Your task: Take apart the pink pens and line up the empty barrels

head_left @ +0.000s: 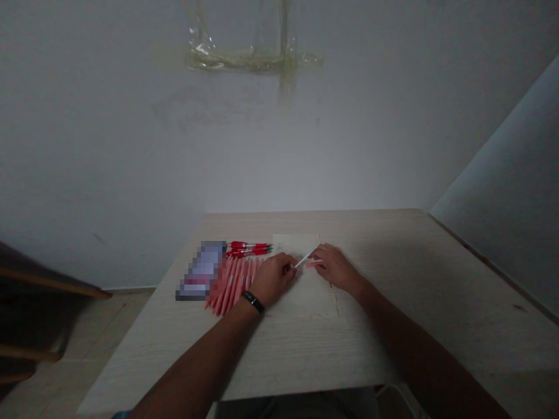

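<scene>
My left hand, with a black band on its wrist, is closed around one end of a thin white stick-like pen part. My right hand pinches a pink pen piece at the stick's other end. Both hands rest over a pale paper sheet on the wooden table. Just left of my left hand lies a fanned row of several pink pen barrels. Behind them lie assembled red pens.
A blurred-out flat purple-white object lies left of the pink barrels. A grey wall stands behind the table, and a second wall runs along the right edge. A dark wooden piece of furniture is at the far left.
</scene>
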Demonstrator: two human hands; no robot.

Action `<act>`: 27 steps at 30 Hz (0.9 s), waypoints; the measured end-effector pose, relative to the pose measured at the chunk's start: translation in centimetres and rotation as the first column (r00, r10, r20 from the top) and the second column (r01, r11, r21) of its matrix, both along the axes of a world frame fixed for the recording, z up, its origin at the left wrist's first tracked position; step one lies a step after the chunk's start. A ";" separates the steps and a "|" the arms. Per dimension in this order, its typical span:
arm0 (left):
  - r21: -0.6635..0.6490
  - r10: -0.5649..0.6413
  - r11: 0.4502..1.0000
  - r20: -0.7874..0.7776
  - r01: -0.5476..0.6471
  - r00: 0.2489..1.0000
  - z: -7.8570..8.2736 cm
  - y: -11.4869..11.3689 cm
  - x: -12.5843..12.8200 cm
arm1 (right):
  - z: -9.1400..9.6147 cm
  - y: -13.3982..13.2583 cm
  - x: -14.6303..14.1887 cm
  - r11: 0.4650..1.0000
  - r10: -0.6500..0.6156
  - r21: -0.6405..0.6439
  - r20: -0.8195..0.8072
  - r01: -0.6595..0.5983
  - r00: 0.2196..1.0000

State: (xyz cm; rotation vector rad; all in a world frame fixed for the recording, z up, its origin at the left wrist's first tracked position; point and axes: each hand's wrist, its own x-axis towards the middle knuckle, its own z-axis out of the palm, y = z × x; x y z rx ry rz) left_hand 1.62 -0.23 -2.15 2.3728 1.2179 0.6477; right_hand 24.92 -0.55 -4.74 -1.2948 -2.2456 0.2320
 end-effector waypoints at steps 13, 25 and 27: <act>-0.006 0.002 1.000 -0.009 -0.002 1.000 0.5 -0.2 0.0 | 0.2 0.3 0.5 1.000 -0.001 0.017 -0.007 0.002 1.000; 0.048 0.027 0.999 -0.044 -0.025 0.999 0.2 0.0 -0.3 | 3.4 -0.5 1.7 0.992 0.074 0.110 -0.072 -0.066 0.995; 0.055 0.029 0.998 -0.058 -0.026 0.998 0.3 0.0 -0.3 | 3.4 -0.5 1.6 0.993 0.079 0.092 -0.047 -0.074 0.996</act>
